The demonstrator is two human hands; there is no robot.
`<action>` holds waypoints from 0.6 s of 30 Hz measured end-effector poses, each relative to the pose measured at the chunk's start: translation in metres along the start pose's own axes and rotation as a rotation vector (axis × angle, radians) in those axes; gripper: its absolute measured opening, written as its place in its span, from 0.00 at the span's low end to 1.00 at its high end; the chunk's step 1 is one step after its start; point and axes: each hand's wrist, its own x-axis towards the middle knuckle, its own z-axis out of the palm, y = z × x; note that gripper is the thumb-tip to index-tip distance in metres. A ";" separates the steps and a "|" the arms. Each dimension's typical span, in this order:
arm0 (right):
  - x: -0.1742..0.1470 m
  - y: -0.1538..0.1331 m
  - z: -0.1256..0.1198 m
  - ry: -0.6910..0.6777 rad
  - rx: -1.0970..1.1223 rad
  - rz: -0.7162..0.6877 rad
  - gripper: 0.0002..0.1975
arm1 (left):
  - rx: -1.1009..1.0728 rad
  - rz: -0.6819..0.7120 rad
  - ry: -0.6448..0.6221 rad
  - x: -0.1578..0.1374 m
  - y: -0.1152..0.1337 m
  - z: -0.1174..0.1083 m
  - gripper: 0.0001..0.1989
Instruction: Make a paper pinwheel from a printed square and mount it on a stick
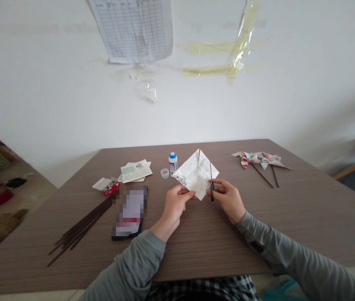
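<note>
My left hand (176,205) pinches the lower left edge of a square sheet of printed paper (196,171), which is turned corner-up above the table. A slit runs down from the paper's top corner. My right hand (227,199) is closed on a pair of dark-handled scissors (212,190), whose blades point upward at the paper's right side. Whether the blades are parted I cannot make out. Behind the paper stands a small white bottle with a blue cap (173,163), and a translucent cup (165,173) is beside it.
Two paper pinwheels (267,161) on dark sticks lie at the back right of the brown table (227,251). To the left are paper pieces (136,171), a small red-and-white box (110,186), several thin dark sticks (83,223) and a phone (130,213).
</note>
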 end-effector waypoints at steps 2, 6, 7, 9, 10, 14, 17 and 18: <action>0.002 0.002 -0.002 -0.008 -0.010 0.000 0.39 | 0.005 0.004 0.004 0.000 0.000 0.000 0.16; 0.004 0.004 -0.005 -0.038 -0.027 0.008 0.36 | 0.006 0.024 0.032 0.001 0.001 -0.001 0.14; 0.004 0.005 -0.006 -0.044 -0.027 0.014 0.36 | 0.003 0.031 0.042 0.001 0.001 -0.002 0.14; 0.005 0.005 -0.007 -0.053 -0.022 0.023 0.35 | -0.008 0.046 0.057 0.002 0.001 -0.003 0.16; 0.005 0.005 -0.008 -0.055 -0.019 0.025 0.35 | -0.015 0.053 0.062 0.003 0.000 -0.003 0.17; 0.004 0.005 -0.011 -0.069 -0.013 0.027 0.35 | -0.042 0.086 0.088 0.005 0.002 -0.006 0.17; 0.005 0.005 -0.014 -0.100 -0.024 0.027 0.34 | -0.064 0.117 0.111 0.005 0.004 -0.009 0.15; 0.005 0.006 -0.015 -0.112 -0.031 0.026 0.34 | -0.071 0.122 0.117 0.005 0.005 -0.010 0.14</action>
